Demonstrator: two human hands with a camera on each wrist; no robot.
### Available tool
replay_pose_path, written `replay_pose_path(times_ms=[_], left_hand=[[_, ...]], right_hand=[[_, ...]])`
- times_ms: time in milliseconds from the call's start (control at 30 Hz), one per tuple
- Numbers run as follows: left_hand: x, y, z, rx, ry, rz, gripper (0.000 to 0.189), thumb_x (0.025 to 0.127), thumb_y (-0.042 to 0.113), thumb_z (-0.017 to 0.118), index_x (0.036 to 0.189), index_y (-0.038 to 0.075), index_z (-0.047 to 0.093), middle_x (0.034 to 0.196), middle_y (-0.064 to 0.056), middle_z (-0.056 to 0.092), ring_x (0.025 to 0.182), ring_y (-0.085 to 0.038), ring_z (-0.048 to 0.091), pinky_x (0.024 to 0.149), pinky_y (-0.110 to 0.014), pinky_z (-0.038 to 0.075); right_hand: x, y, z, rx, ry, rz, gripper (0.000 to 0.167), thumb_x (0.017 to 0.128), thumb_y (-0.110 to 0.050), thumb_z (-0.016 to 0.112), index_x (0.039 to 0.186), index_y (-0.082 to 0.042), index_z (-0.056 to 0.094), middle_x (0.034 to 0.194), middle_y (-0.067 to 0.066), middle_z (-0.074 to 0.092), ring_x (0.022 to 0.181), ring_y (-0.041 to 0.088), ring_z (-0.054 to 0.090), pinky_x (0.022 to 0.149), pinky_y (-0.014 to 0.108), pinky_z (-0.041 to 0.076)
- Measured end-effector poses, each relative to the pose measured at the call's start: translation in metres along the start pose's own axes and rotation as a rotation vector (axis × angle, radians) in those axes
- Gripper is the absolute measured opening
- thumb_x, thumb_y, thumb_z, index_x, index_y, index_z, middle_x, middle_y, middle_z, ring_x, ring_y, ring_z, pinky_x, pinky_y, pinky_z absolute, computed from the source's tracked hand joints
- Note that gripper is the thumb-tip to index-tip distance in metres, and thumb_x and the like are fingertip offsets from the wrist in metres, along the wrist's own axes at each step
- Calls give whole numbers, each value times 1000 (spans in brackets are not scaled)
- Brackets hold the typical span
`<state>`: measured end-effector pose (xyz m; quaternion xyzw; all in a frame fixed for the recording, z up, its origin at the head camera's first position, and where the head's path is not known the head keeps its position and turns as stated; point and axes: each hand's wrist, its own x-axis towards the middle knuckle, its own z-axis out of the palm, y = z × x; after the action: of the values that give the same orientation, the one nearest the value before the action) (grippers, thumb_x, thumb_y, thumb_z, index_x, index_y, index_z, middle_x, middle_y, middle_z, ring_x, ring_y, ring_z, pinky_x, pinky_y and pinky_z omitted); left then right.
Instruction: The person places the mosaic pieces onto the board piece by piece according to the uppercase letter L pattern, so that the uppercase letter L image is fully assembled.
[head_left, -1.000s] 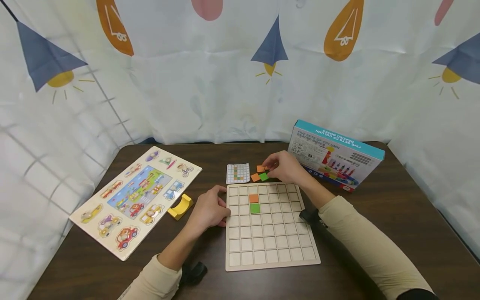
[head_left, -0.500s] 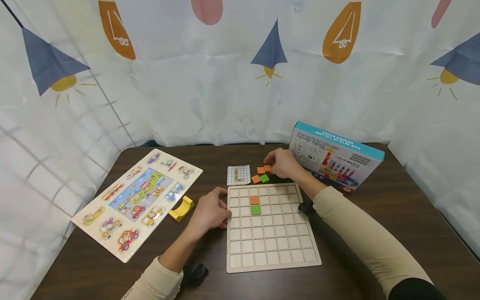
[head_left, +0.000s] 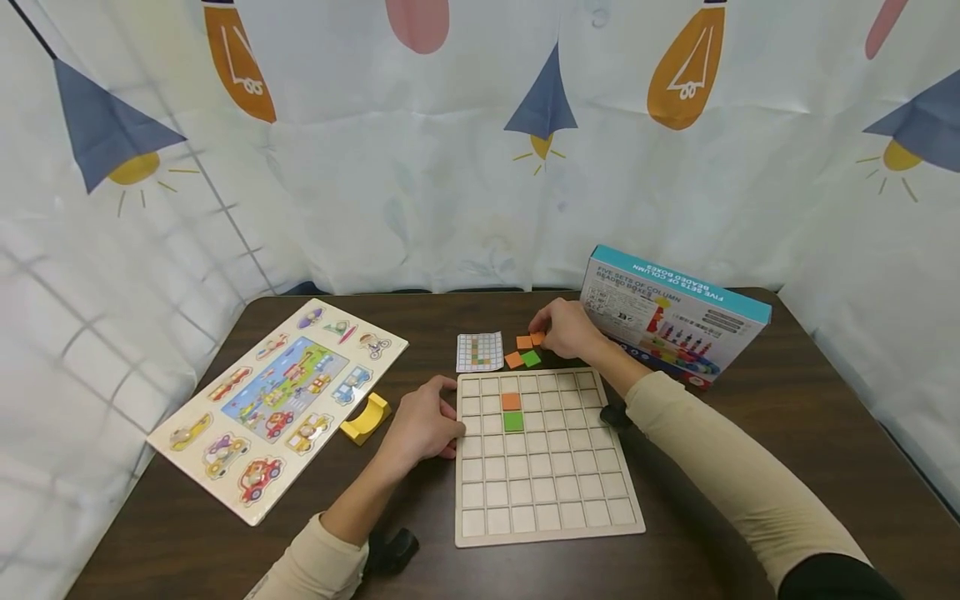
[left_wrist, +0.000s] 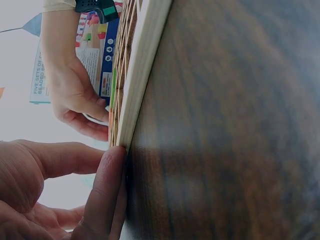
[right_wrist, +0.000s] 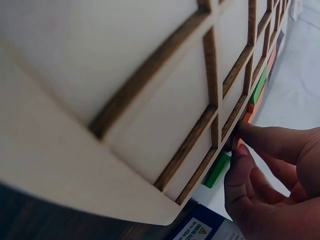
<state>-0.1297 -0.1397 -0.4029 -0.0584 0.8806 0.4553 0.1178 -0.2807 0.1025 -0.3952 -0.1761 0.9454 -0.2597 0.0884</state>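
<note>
A wooden grid board [head_left: 551,467] lies in front of me, with one orange tile [head_left: 511,402] and one green tile [head_left: 513,422] in its upper cells. My left hand [head_left: 423,421] holds the board's left edge; in the left wrist view thumb and finger meet at that edge. Beyond the board my right hand [head_left: 567,327] pinches an orange tile [right_wrist: 237,143] between thumb and finger, low by the tabletop. Beside it lie other orange tiles [head_left: 513,360] and a loose green tile [head_left: 531,358]. A small printed grid card [head_left: 480,352] is left of these tiles.
A picture puzzle board [head_left: 277,408] lies slanted on the left, with a yellow curved block [head_left: 366,418] by its right edge. A blue-topped box [head_left: 675,317] stands behind the right forearm. A patterned curtain [head_left: 420,192] hangs behind the table.
My right hand has shifted slightly away from the loose green tile and settled on an orange one. The left hand stays at the board's edge. The whole view has shifted slightly.
</note>
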Motion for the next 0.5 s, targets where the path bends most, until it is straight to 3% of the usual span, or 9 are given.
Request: replay_pose_path(times_ms=[200,500], left_hand=[[-1,-1,1,6,0,-4,62,81,-3,73,140,1,56,88,-11,65,52,-17,66,46,-31,61],[0,0,-1,4,4,-6,62,81,-4,73,140,2,56,88,-12,64,54,-18,66,47,-31,61]], right_hand=[[-2,1,1,-11,16,-8,23,86,1,77,106,-8,81,100,9,78,87,23,68,73,33,58],[-4,-2,-4,14,23,-24,21,87,-1,77,107,-6,81,105,11,78,98,27,69,85,41,61]])
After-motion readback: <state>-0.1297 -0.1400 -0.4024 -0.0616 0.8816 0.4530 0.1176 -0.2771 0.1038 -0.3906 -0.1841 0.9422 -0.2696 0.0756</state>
